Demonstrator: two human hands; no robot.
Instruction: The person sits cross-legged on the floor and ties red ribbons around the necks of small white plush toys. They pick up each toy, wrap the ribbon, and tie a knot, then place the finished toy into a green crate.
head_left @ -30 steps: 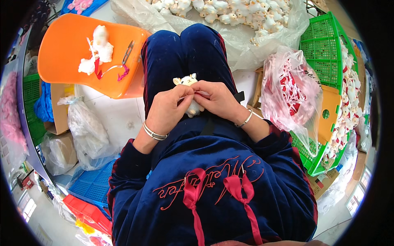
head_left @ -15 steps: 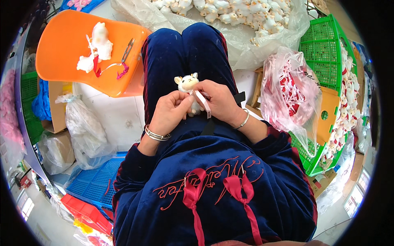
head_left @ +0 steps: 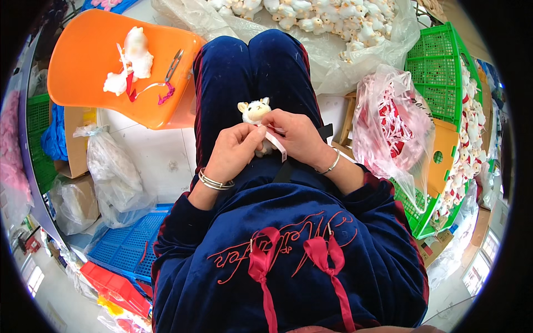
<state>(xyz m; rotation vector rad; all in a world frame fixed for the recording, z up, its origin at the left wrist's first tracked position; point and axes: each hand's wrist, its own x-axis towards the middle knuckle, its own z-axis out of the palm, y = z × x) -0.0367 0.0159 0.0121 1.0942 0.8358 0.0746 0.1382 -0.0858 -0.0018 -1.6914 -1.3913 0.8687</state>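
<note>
A small white plush animal with beige ears and muzzle lies on my lap, its head pointing away from me. At its neck my left hand is closed, thumb and finger pinched together against the toy. My right hand is closed as well, its bent fingers pressed at the toy's neck right beside the left fingertips. A white ribbon-like strip hangs from between the hands toward me. A trace of red shows at the neck. The fingers cover most of the toy's body and whatever they pinch there.
Left, an orange chair bears white plush toys, thread snips and a magenta cord. Ahead lies a plastic sheet of plush toys. Right are a bag of red and white ribbons and a green crate.
My hands stay at the toy's neck with only slight finger movement. The toy's head has tilted a little to the right. The whole view has shifted slightly.
</note>
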